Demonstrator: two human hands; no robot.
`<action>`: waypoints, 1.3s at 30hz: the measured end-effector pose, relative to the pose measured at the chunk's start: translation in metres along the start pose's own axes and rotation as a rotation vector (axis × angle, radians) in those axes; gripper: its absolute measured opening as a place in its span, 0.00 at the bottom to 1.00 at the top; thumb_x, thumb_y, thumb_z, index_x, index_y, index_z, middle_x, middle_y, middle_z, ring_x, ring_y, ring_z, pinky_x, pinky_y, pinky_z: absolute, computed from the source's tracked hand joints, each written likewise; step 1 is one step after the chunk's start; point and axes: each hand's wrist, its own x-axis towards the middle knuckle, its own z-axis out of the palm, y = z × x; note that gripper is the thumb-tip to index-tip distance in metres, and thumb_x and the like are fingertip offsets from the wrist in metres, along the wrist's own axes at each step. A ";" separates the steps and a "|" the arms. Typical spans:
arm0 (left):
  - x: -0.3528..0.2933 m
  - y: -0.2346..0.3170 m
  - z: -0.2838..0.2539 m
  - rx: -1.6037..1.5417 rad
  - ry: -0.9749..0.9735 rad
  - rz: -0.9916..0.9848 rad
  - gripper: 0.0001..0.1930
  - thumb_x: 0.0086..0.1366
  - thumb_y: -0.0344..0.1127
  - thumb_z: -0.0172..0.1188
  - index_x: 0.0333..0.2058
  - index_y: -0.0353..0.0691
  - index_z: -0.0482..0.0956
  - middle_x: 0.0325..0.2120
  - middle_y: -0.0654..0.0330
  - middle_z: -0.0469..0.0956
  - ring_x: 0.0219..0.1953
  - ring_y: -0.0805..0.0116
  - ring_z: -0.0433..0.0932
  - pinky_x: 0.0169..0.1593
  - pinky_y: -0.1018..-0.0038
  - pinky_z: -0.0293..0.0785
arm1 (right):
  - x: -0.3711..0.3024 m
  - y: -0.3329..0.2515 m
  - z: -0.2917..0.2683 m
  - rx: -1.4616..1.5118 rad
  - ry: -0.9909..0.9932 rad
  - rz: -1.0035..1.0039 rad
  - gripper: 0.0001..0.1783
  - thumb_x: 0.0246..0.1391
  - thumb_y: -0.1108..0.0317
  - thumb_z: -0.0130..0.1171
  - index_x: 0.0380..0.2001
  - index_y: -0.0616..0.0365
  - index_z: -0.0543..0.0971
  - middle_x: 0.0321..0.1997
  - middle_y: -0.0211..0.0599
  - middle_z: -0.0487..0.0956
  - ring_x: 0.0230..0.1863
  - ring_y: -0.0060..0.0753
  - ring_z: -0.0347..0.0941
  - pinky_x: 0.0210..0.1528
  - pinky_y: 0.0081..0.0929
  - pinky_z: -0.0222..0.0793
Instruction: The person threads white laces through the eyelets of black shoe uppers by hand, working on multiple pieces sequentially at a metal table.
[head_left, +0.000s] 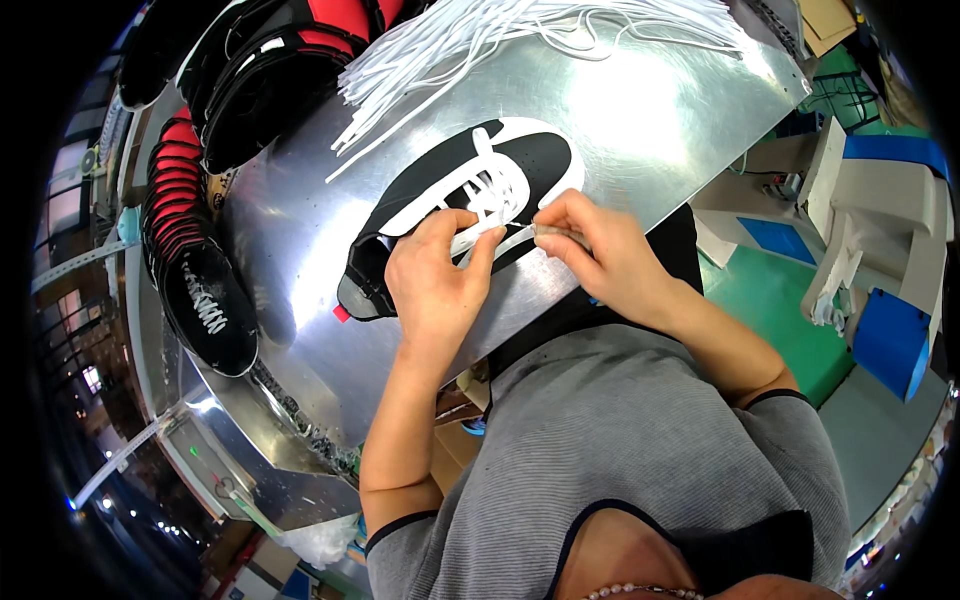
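Note:
A black and white shoe upper point(420, 190) lies on the metal table in front of me, its white toe end pointing to the upper right and a small red tab at its heel. White shoelace point(482, 190) runs through part of its eyelets. My left hand point(440, 265) rests over the near side of the shoe, thumb and forefinger pinching the lace by the eyelets. Just right of it, my right hand point(605, 245) pinches the lace too, close to the toe. The fingers hide the lace's exact end.
A bundle of loose white laces point(540, 40) lies at the table's far edge. Stacked black and red shoe uppers point(180, 200) line the left side, with more at the upper left. The metal table point(660, 120) ends at a diagonal edge on the right; a beige and blue machine point(880, 210) stands beyond.

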 end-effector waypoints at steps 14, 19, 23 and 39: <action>-0.003 -0.012 0.000 -0.363 -0.108 -0.085 0.11 0.56 0.33 0.69 0.32 0.33 0.79 0.28 0.54 0.81 0.30 0.61 0.80 0.37 0.70 0.74 | 0.012 0.003 0.031 0.037 0.066 0.144 0.10 0.61 0.67 0.55 0.39 0.62 0.68 0.27 0.43 0.80 0.29 0.46 0.79 0.34 0.39 0.72; -0.017 -0.009 -0.005 -0.222 -0.125 0.074 0.09 0.57 0.31 0.68 0.34 0.34 0.78 0.28 0.53 0.80 0.31 0.57 0.80 0.37 0.69 0.74 | 0.029 -0.001 0.022 -0.208 -0.134 0.061 0.13 0.61 0.67 0.56 0.42 0.62 0.66 0.27 0.47 0.80 0.30 0.50 0.79 0.34 0.39 0.72; -0.024 -0.008 0.002 -0.129 0.009 0.186 0.08 0.57 0.30 0.67 0.33 0.36 0.79 0.29 0.54 0.79 0.30 0.53 0.79 0.35 0.65 0.73 | 0.009 -0.006 0.032 -0.336 -0.079 0.031 0.17 0.61 0.64 0.57 0.45 0.61 0.64 0.35 0.51 0.81 0.35 0.58 0.79 0.38 0.46 0.72; -0.056 -0.005 -0.006 0.227 0.210 0.523 0.09 0.50 0.25 0.68 0.32 0.39 0.79 0.22 0.60 0.73 0.27 0.60 0.73 0.30 0.68 0.64 | 0.014 -0.033 0.022 -0.832 -0.284 -0.308 0.07 0.54 0.69 0.58 0.37 0.55 0.75 0.26 0.39 0.79 0.29 0.46 0.78 0.32 0.40 0.71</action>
